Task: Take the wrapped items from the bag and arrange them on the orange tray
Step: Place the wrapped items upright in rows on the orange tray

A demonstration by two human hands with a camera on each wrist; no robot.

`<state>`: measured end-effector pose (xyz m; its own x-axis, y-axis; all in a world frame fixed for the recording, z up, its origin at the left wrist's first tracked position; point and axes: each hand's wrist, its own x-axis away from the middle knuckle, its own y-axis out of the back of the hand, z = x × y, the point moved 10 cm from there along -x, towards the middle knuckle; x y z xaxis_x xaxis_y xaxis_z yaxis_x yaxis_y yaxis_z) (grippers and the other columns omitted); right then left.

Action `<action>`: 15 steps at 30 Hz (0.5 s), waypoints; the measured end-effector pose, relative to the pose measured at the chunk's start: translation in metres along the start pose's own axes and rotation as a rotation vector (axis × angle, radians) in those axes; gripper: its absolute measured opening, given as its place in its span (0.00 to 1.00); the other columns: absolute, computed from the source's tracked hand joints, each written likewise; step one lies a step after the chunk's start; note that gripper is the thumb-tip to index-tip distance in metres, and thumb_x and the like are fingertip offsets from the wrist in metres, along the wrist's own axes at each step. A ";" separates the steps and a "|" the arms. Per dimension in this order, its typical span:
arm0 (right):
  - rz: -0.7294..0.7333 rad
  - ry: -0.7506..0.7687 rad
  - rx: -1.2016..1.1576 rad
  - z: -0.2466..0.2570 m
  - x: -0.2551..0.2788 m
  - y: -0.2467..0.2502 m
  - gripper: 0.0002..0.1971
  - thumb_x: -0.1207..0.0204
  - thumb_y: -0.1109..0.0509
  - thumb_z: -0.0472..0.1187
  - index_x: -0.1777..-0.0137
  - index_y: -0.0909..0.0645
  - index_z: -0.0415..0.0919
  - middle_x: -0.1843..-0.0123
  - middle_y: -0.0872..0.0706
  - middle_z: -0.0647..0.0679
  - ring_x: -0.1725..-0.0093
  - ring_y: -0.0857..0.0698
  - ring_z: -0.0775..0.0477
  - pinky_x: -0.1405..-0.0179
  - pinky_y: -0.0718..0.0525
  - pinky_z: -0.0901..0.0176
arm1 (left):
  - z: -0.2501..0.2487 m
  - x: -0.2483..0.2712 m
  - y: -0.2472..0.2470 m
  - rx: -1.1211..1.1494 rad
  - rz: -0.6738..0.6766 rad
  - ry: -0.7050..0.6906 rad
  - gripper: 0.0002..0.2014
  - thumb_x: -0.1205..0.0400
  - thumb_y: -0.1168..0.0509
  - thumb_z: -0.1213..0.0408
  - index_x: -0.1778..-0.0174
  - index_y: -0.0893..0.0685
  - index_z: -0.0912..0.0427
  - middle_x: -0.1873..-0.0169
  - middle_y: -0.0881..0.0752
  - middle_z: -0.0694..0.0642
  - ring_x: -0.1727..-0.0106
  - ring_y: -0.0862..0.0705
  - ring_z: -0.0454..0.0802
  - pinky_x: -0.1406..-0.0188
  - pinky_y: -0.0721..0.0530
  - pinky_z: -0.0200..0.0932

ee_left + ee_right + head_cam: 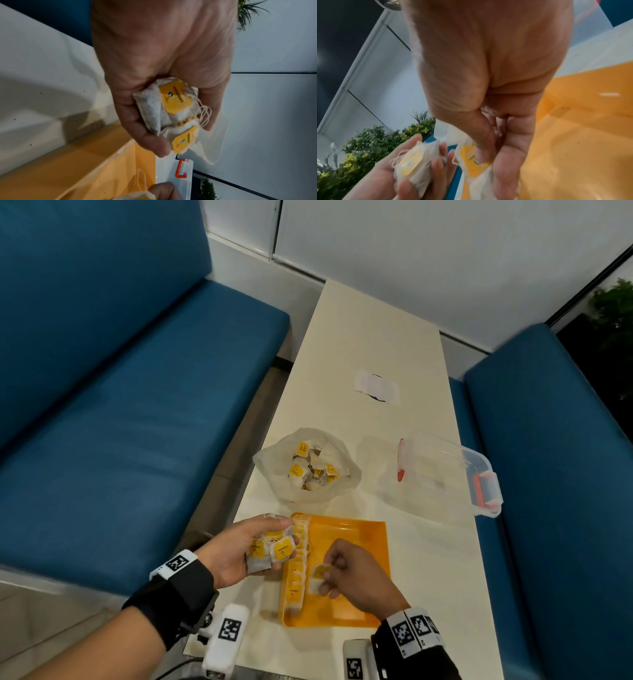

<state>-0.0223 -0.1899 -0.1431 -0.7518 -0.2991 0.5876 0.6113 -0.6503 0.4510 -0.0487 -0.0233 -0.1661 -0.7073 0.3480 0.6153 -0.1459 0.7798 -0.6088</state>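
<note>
Left hand (236,549) palm-up beside left edge of orange tray (356,546), fingers (150,140) curled round a bunch of tea bags (164,108), yellow tags and strings showing. Right hand (356,577) over tray, thumb and fingers (510,155) pinching single tea bag (318,577) just beside row of tea bags (297,570) laid along tray's left side. Open plastic bag (308,467) on bench (373,344) just beyond tray, more tagged sachets inside. Clear container with red latches (455,474) to right of bag. White paper slip (376,386) farther back.
</note>
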 end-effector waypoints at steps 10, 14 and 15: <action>0.126 -0.090 0.241 -0.021 -0.011 -0.046 0.10 0.30 0.25 0.33 0.60 0.20 0.50 0.61 0.10 0.47 0.59 0.08 0.47 0.56 0.10 0.51 | 0.012 -0.007 -0.012 -0.059 0.040 0.001 0.17 0.21 0.24 0.58 0.39 0.16 0.58 0.41 0.10 0.65 0.53 0.09 0.55 0.65 0.12 0.45; 0.120 -0.107 0.306 -0.030 -0.013 -0.053 0.10 0.35 0.24 0.37 0.63 0.22 0.50 0.56 0.11 0.45 0.52 0.09 0.41 0.50 0.10 0.44 | 0.015 -0.009 -0.012 -0.079 0.050 -0.018 0.19 0.22 0.22 0.57 0.38 0.17 0.58 0.38 0.11 0.67 0.54 0.09 0.55 0.63 0.12 0.46; 0.116 -0.111 0.309 -0.029 -0.012 -0.055 0.10 0.34 0.24 0.36 0.63 0.22 0.50 0.57 0.11 0.45 0.53 0.09 0.40 0.52 0.10 0.44 | 0.014 -0.009 -0.012 -0.082 0.048 -0.021 0.19 0.22 0.22 0.57 0.38 0.17 0.58 0.36 0.11 0.68 0.54 0.09 0.55 0.63 0.12 0.46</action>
<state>-0.0537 -0.1712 -0.1946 -0.6520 -0.2699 0.7086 0.7498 -0.3689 0.5494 -0.0507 -0.0432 -0.1714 -0.7266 0.3757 0.5752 -0.0553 0.8026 -0.5940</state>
